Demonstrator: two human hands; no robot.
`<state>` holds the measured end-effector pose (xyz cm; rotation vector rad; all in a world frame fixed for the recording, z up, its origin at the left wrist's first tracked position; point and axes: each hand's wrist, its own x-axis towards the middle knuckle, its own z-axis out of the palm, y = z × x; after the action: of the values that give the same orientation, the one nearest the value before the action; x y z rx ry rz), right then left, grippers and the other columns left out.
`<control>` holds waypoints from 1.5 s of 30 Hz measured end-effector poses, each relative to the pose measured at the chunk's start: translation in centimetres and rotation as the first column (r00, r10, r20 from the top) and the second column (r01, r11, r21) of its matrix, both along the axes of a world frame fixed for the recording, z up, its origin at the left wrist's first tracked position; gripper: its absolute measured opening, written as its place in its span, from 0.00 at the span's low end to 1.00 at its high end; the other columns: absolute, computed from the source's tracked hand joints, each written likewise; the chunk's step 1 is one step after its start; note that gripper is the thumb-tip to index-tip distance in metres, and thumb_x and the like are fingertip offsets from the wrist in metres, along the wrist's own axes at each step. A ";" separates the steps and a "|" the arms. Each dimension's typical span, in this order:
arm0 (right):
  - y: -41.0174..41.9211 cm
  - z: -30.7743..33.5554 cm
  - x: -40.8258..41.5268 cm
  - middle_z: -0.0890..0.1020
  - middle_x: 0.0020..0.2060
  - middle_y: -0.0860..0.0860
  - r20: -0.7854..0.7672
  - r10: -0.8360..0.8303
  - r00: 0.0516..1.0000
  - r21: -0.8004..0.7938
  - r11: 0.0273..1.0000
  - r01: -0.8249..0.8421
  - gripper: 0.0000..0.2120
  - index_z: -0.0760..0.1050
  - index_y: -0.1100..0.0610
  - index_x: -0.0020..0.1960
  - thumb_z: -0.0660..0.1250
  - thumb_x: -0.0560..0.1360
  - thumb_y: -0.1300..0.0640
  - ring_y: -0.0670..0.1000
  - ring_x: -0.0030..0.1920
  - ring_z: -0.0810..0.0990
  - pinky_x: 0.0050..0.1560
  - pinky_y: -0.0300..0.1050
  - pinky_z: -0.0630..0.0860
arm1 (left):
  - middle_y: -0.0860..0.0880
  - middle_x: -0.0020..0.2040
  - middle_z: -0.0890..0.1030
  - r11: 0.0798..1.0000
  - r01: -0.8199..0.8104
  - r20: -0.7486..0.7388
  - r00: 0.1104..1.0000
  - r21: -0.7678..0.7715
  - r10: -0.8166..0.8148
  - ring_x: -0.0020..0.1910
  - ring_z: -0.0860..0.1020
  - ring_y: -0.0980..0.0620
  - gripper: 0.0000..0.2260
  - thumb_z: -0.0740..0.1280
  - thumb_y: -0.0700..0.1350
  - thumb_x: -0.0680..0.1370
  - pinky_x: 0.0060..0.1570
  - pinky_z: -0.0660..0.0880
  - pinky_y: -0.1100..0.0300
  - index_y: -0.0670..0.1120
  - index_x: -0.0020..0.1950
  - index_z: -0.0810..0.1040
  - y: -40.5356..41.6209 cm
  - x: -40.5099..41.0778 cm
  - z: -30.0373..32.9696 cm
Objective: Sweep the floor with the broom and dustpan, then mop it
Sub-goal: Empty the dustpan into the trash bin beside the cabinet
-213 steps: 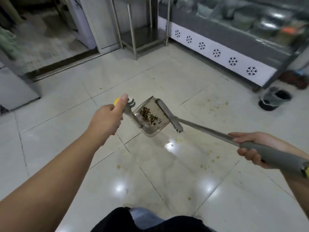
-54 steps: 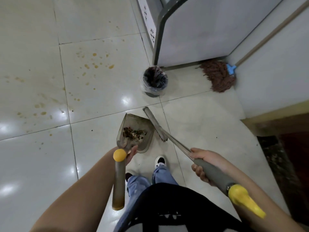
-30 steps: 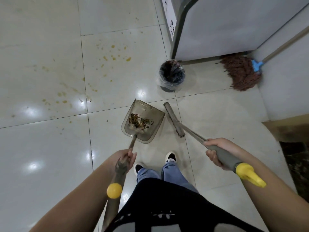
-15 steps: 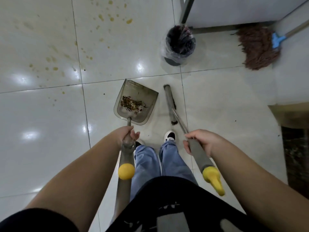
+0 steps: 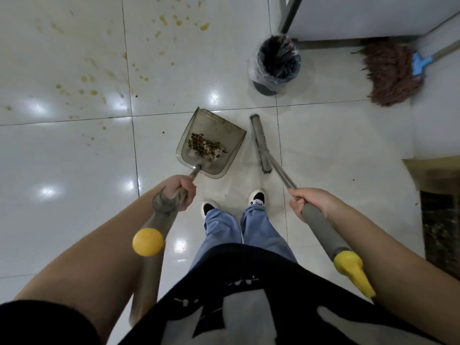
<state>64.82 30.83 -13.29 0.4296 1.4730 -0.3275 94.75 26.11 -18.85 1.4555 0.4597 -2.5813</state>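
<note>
Gleaming white tiled floor with yellow stains, left grip grasping dustpan, right grip grasping broom

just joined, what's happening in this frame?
A person stands on a tiled floor mid-sweep. The left hand holds the dustpan by its handle, with a small pile of debris inside. The right hand holds the broom, its head beside the pan. A lined bin sits just ahead. Yellowish spots remain on the tiles; the mop leans unused by the wall.
</note>
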 end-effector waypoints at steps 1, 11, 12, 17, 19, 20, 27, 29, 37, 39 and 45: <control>0.4 0.7 -0.4 0.63 0.12 0.50 -0.005 -0.002 1.000 -0.011 1.000 0.002 0.19 0.59 0.56 0.32 0.56 0.81 0.55 0.42 0.10 0.62 0.11 0.29 0.60 | 0.48 0.20 0.71 0.998 0.001 0.078 0.997 0.055 -0.005 0.18 0.75 0.52 0.15 0.70 0.28 0.67 0.24 0.69 0.75 0.44 0.33 0.68 -0.1 0.7 0.7; 3.5 7.5 -4.2 0.63 0.12 0.51 0.038 -0.002 0.999 -0.087 0.996 0.005 0.18 0.60 0.57 0.34 0.54 0.81 0.52 0.43 0.09 0.61 0.11 0.28 0.59 | 0.51 0.14 0.62 0.968 0.237 0.478 0.862 -0.086 -0.169 0.09 0.61 0.58 0.19 0.57 0.50 0.81 0.09 0.58 0.71 0.45 0.32 0.60 0.7 0.3 9.0; 3.9 7.9 -4.8 0.63 0.13 0.50 0.046 -0.014 0.999 -0.093 0.995 0.018 0.19 0.60 0.57 0.34 0.55 0.81 0.51 0.43 0.10 0.62 0.11 0.28 0.60 | 0.51 0.15 0.62 0.960 0.259 0.502 0.847 -0.106 -0.173 0.10 0.61 0.59 0.19 0.57 0.50 0.81 0.09 0.58 0.71 0.45 0.32 0.60 0.5 0.0 9.7; 5.3 9.5 -9.2 0.64 0.15 0.49 0.088 -0.105 0.991 -0.176 0.977 0.119 0.16 0.62 0.57 0.36 0.57 0.80 0.52 0.42 0.11 0.64 0.12 0.29 0.64 | 0.51 0.15 0.62 0.938 0.291 0.579 0.805 -0.190 -0.132 0.10 0.61 0.59 0.20 0.59 0.50 0.81 0.09 0.58 0.71 0.45 0.30 0.61 0.8 -2.9 13.7; 5.8 9.9 -11.6 0.64 0.16 0.50 0.115 -0.114 0.987 -0.230 0.963 0.138 0.14 0.63 0.57 0.38 0.57 0.81 0.54 0.42 0.11 0.64 0.12 0.29 0.64 | 0.51 0.15 0.62 0.920 0.316 0.617 0.779 -0.232 -0.112 0.10 0.61 0.59 0.20 0.59 0.50 0.81 0.09 0.57 0.71 0.45 0.30 0.61 1.4 -4.9 14.8; 6.0 10.1 -12.9 0.64 0.16 0.50 0.121 -0.097 0.988 -0.246 0.961 0.125 0.14 0.63 0.58 0.38 0.57 0.81 0.54 0.43 0.11 0.64 0.12 0.29 0.63 | 0.51 0.15 0.63 0.912 0.326 0.637 0.765 -0.249 -0.099 0.10 0.61 0.59 0.20 0.59 0.50 0.81 0.09 0.57 0.72 0.45 0.30 0.60 1.7 -6.3 15.3; 7.8 11.3 -23.0 0.63 0.14 0.50 0.065 0.098 0.993 -0.347 0.935 -0.070 0.18 0.61 0.56 0.32 0.57 0.81 0.55 0.43 0.10 0.61 0.12 0.27 0.60 | 0.52 0.15 0.63 0.847 0.408 0.745 0.666 -0.339 -0.023 0.10 0.61 0.59 0.19 0.59 0.50 0.81 0.11 0.58 0.73 0.44 0.33 0.61 3.2 -16.4 18.0; 8.1 11.7 -25.1 0.62 0.14 0.50 0.077 0.101 0.992 -0.360 0.930 -0.066 0.18 0.61 0.57 0.33 0.56 0.81 0.55 0.42 0.10 0.61 0.12 0.26 0.59 | 0.51 0.15 0.64 0.812 0.466 0.781 0.625 -0.350 -0.022 0.11 0.61 0.58 0.17 0.59 0.49 0.81 0.12 0.59 0.73 0.43 0.34 0.62 3.4 -18.9 18.8; 6.5 11.2 -30.6 0.64 0.15 0.50 0.140 0.035 0.990 -0.340 0.940 0.015 0.20 0.65 0.59 0.31 0.57 0.80 0.54 0.43 0.10 0.62 0.12 0.26 0.61 | 0.50 0.18 0.66 0.737 0.601 0.854 0.516 -0.308 -0.063 0.13 0.63 0.57 0.15 0.60 0.47 0.81 0.15 0.63 0.72 0.41 0.36 0.65 2.1 -24.4 19.0; 5.5 10.9 -31.3 0.64 0.15 0.51 0.147 0.018 0.989 -0.341 0.939 0.033 0.25 0.68 0.61 0.26 0.57 0.80 0.54 0.43 0.10 0.62 0.12 0.26 0.60 | 0.50 0.17 0.65 0.781 0.536 0.822 0.568 -0.320 -0.053 0.12 0.62 0.58 0.15 0.60 0.47 0.80 0.14 0.62 0.72 0.42 0.36 0.64 0.4 -25.0 18.4; 1.1 11.8 -33.3 0.65 0.16 0.52 0.148 -0.054 0.988 -0.277 0.956 0.094 0.16 0.65 0.59 0.34 0.59 0.80 0.56 0.43 0.11 0.65 0.11 0.29 0.63 | 0.49 0.16 0.64 0.793 0.500 0.790 0.612 -0.348 -0.039 0.13 0.62 0.55 0.22 0.58 0.47 0.81 0.18 0.62 0.70 0.41 0.28 0.66 -5.9 -27.0 16.3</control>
<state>31.55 31.88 -1.52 0.2705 1.2526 -0.5503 67.71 20.22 -2.54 2.2454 -0.6307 -1.7128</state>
